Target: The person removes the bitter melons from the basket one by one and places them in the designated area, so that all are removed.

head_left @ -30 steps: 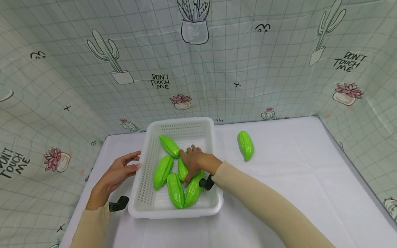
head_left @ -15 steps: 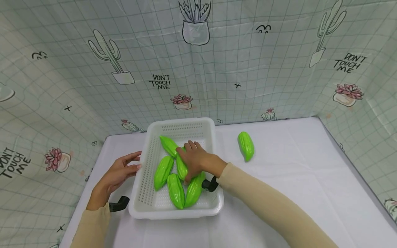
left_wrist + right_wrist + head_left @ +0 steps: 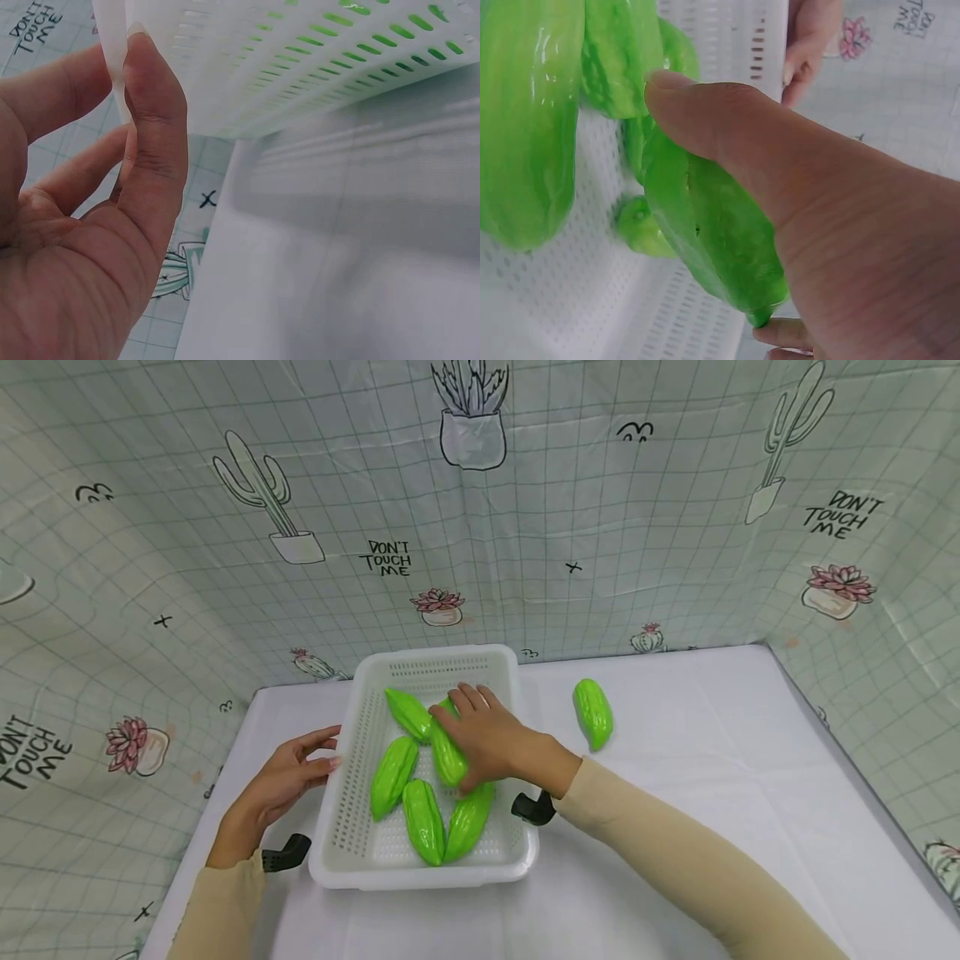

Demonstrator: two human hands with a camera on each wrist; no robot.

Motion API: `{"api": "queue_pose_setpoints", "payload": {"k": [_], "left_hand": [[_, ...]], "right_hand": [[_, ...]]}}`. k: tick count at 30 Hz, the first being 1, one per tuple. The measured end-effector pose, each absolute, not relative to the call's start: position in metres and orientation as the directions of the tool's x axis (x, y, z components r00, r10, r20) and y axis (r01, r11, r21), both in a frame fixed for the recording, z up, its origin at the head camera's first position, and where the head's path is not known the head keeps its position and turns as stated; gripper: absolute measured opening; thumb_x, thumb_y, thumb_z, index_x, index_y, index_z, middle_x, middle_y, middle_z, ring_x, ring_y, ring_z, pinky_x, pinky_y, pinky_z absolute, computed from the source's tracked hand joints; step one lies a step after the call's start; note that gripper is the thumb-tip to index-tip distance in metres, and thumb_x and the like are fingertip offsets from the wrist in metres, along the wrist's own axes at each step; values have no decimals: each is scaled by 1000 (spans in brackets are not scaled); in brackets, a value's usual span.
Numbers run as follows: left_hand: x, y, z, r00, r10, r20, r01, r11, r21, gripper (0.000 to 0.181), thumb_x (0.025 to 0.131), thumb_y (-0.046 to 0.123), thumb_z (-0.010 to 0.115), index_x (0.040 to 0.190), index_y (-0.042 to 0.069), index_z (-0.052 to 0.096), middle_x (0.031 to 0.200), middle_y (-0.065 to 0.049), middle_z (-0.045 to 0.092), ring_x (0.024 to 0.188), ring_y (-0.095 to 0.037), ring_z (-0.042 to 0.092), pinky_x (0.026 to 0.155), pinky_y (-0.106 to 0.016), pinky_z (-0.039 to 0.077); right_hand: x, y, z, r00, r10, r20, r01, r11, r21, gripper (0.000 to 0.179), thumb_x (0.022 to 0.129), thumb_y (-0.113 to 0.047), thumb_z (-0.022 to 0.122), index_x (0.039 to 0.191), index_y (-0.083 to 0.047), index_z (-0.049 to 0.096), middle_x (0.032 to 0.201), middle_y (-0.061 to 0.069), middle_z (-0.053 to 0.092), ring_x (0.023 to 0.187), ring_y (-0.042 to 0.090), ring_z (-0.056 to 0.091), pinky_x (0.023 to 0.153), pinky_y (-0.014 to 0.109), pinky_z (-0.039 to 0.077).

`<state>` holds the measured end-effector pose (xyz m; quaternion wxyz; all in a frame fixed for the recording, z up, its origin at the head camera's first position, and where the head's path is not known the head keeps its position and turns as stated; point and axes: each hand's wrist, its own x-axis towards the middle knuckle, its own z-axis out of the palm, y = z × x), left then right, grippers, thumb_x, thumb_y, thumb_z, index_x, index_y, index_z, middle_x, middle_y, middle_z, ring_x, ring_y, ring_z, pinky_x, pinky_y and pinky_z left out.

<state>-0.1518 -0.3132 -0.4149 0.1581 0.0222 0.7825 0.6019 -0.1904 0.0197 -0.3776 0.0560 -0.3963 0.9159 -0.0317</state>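
A white perforated plastic basket (image 3: 423, 878) stands on the table, tilted slightly in the head view. My left hand (image 3: 281, 777) is at its left side, thumb and fingers holding the rim, as the left wrist view shows close up. Inside the basket my right hand (image 3: 491, 739) grips a glossy green bitter melon (image 3: 447, 756), its thumb lying across the melon's skin (image 3: 712, 225) in the right wrist view. Several similar melons lie around it, among them a front one (image 3: 423, 822) and a left one (image 3: 394, 777). The right hand's other fingers are largely hidden behind the melon.
One more bitter melon (image 3: 593, 714) lies on the white tablecloth (image 3: 675, 777), right of the basket. A cloth backdrop (image 3: 517, 527) printed with grid lines and cacti rises behind and on both sides. Black wrist mounts (image 3: 533, 808) stick out at the sleeves.
My right hand has shifted slightly right and back with the melon in its grip, which shows more of the front right melon. The left hand and the basket stay in place.
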Motion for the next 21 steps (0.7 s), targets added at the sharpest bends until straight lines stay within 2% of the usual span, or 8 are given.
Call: {"api": "queue_pose_setpoints", "payload": {"k": [5,10,21], "left_hand": [[-151,-312,-414,-949,225,-221,-153,285,946,71,104,7,65,163,-8,28,135,-20,46,99,-9,68,88,-25,60],[-150,-310,-413,-948,228,-222,-154,283,947,71,105,8,66,163,-8,28,133,-16,48,100,-8,68,87,-25,60],[-151,-312,-413,-946,248,-210,-140,274,952,71,105,6,64,162,-10,26,129,-12,50,98,-8,70,87,-25,61]], "right_hand": [[-186,31,-374,-677,-736,-29,-731,676,-90,119,71,-57,96,161,-9,35,162,27,33,156,45,24,128,57,20],[-184,45,-370,-679,-734,0,-728,674,-123,120,70,-55,97,161,-6,36,164,28,31,156,46,24,129,58,18],[-187,82,-363,-724,-682,106,-689,705,-169,122,67,-53,99,161,-7,37,164,27,31,156,45,25,129,58,17]]}}
